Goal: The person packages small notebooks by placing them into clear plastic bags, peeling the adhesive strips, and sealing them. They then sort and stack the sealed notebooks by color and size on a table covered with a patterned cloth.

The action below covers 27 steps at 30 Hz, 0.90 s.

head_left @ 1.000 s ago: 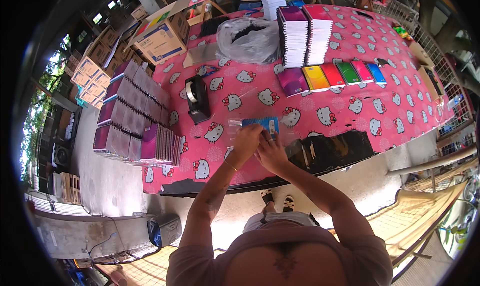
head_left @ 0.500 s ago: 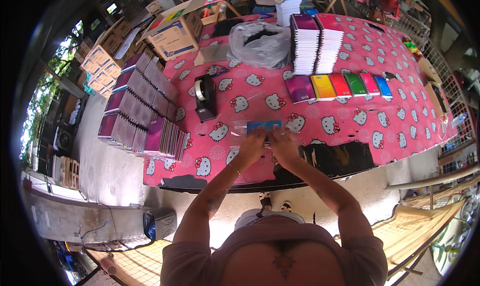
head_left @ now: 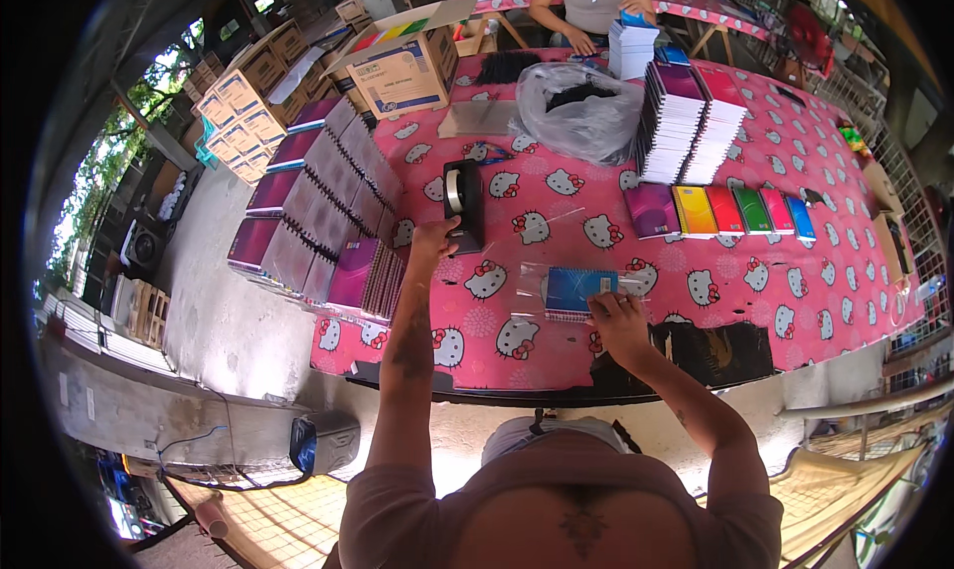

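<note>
Near the middle of the frame, the left hand [head_left: 434,239] reaches up to the black tape dispenser [head_left: 465,203], fingers curled at its base. Lower and to the right, the right hand [head_left: 616,321] presses flat on a blue notebook [head_left: 579,291] in a clear plastic sleeve, lying on the pink patterned tabletop [head_left: 517,335]. A row of coloured notebooks [head_left: 723,211] lies further right.
</note>
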{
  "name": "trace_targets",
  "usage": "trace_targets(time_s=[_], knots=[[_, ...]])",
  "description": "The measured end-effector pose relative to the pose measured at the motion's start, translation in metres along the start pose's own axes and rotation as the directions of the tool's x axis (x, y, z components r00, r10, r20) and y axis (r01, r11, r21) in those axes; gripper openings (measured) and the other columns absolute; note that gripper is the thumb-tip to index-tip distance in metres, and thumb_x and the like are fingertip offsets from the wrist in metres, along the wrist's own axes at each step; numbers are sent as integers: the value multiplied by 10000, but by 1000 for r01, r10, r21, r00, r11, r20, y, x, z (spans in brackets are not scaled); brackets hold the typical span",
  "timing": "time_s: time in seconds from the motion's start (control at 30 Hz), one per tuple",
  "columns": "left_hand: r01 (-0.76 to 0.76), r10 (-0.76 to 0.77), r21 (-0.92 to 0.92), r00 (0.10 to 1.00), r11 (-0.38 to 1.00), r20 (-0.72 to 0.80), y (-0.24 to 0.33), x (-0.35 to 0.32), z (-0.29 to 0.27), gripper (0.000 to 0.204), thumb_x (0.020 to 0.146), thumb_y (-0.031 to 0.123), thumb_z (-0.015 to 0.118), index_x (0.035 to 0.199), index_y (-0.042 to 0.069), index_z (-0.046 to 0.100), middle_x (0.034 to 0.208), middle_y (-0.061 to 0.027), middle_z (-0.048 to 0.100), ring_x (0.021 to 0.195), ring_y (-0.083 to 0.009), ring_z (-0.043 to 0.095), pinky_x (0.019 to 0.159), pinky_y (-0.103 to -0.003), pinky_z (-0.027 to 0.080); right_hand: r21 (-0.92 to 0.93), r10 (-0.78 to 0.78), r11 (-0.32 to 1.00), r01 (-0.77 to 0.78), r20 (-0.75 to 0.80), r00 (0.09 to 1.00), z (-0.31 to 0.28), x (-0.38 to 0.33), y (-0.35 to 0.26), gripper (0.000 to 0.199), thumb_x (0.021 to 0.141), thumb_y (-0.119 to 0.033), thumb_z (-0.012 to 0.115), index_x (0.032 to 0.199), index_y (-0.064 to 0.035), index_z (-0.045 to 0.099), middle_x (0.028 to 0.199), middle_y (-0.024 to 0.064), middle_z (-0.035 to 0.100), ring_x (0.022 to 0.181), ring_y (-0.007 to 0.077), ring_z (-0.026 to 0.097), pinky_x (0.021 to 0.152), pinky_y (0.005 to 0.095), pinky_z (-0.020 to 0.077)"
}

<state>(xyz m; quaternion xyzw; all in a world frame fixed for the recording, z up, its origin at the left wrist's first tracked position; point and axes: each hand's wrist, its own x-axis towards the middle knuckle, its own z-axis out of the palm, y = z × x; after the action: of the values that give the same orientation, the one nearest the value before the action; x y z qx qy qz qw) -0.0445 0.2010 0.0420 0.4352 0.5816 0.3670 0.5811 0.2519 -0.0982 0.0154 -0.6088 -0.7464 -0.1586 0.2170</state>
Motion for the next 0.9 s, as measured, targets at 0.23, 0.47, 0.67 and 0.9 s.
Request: trace_targets(time_s=[0.23,0.47,0.67,0.9], knots=[[-113,146,-593,989,797,6,-71,-22,30,43,879,99,687,894,70,713,739,-36,662,510,-111,533,473,-276,455,0,65,998,-66,35,997,-3,-5,11,379,746,-264,744,1071,-94,648,1027,42,591,941,229,627,899,407,436],[89,559,924,773,372,-299,-35,-31,-11,163,828,127,665,876,-15,726,730,-127,715,630,-208,686,590,-312,523,46,-37,998,36,30,999,-1,1,13,325,742,-280,743,1001,-111,641,973,33,586,930,221,625,876,406,445],[-416,236,524,896,743,377,-28,-167,156,218,848,277,681,860,71,749,877,-138,730,776,-254,717,679,-361,552,72,-37,997,35,26,999,6,-6,29,298,733,-281,743,959,-111,648,946,30,575,960,202,616,889,410,442],[-340,225,907,931,249,288,-62,-175,174,496,854,549,661,850,58,734,854,-194,716,863,-399,697,760,-523,531,155,-71,986,62,55,996,-1,-1,27,416,721,-342,759,1047,-106,654,902,42,552,980,234,593,853,423,431]])
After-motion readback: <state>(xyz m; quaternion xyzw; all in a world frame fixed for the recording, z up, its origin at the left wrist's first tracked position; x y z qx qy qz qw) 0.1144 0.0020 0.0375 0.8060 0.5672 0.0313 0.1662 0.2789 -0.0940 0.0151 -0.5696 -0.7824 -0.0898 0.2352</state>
